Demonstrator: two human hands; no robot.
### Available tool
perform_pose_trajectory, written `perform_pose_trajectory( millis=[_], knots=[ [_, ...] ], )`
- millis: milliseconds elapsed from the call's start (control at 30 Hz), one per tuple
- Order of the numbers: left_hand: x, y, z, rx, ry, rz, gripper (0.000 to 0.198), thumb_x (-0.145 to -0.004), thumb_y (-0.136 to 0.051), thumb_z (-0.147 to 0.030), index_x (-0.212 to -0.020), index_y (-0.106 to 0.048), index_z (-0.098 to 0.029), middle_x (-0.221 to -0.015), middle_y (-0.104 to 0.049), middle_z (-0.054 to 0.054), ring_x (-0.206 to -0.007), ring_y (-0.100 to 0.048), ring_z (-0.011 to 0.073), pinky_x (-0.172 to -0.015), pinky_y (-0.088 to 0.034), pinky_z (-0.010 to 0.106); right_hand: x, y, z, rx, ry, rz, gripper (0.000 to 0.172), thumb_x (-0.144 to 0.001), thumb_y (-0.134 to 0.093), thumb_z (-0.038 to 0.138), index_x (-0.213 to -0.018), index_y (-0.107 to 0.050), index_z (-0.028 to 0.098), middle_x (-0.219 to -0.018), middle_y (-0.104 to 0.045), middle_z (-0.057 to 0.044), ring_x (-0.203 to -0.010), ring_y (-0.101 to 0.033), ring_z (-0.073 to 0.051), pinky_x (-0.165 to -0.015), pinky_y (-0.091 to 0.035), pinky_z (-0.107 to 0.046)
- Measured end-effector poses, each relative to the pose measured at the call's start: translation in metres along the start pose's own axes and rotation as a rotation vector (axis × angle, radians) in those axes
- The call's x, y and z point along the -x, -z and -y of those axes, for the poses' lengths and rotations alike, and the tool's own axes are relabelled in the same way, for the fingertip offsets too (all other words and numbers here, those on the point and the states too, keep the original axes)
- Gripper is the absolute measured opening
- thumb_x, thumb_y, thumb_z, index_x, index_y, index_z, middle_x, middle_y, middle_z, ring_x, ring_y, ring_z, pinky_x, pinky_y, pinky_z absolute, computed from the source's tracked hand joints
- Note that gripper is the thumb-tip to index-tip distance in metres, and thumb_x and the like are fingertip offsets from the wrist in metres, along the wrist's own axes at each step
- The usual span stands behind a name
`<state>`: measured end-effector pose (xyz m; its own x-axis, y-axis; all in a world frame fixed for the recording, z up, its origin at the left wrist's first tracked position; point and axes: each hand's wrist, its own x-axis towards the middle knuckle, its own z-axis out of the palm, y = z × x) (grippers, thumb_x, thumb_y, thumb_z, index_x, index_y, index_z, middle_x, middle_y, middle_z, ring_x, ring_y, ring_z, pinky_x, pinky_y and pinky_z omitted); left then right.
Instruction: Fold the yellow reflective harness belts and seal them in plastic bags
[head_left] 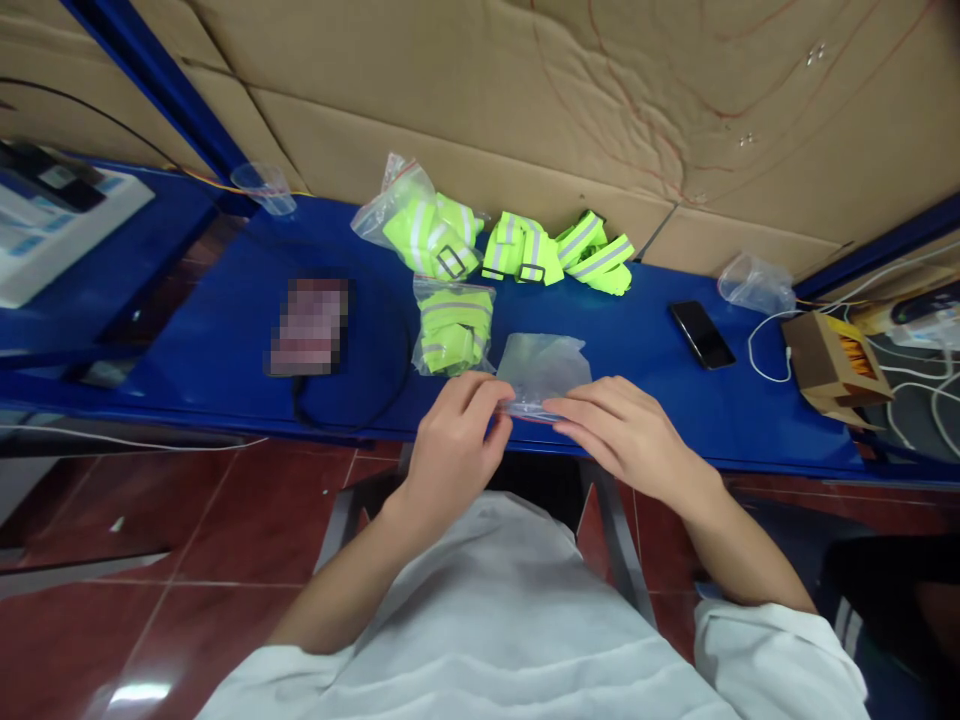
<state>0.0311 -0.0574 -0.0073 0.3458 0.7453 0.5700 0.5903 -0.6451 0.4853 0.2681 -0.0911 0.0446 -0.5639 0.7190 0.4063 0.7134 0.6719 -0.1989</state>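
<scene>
A clear zip bag [546, 366] lies at the front edge of the blue table, its red-lined zip side toward me. My left hand [463, 432] pinches the left end of that zip edge. At the right end, my right hand [628, 432] has its fingers closed on the same edge. No contents show inside the bag. Just beyond my left hand is a bagged neon-yellow reflective strap [454, 330]. Behind it sits another bagged strap [435, 235]. Two folded loose straps, one with a buckle [523, 248] and one farther right [596, 253], lie beside it.
A black phone [702, 335] and an opened cardboard box [836, 365] with a white cable are to the right. Crumpled clear plastic [757, 284] lies behind them. Leftward are a blurred-out pinkish object [309, 327] and a clear cup [265, 188]. A cardboard wall [450, 110] closes the back.
</scene>
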Motion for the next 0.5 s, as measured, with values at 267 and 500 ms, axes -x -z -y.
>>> perform_pose_trajectory(
  millis=[267,500],
  knots=[
    [0.008,-0.045,0.011,-0.228,-0.079,0.185,0.015,-0.097,-0.063,-0.01,-0.109,-0.069,-0.016,-0.111,-0.071,0.011,-0.093,-0.068,0.0265,-0.081,-0.058,0.039,-0.051,-0.031,-0.178,0.364,-0.486,-0.003,0.064,-0.101,-0.063,0.037,-0.161,-0.047,0.02,-0.171,-0.039,-0.02,-0.156,-0.039,-0.046,-0.121,-0.037,-0.068],
    [0.015,-0.032,0.009,-0.156,-0.086,0.219,0.029,-0.099,-0.07,-0.032,-0.125,-0.068,-0.017,-0.123,-0.069,0.015,-0.097,-0.07,0.0287,-0.083,-0.06,0.045,-0.076,-0.055,-0.257,0.155,-0.706,-0.041,0.064,-0.094,-0.068,0.049,-0.147,-0.06,0.014,-0.146,-0.064,-0.026,-0.135,-0.061,-0.046,-0.113,-0.048,-0.066]
  ],
)
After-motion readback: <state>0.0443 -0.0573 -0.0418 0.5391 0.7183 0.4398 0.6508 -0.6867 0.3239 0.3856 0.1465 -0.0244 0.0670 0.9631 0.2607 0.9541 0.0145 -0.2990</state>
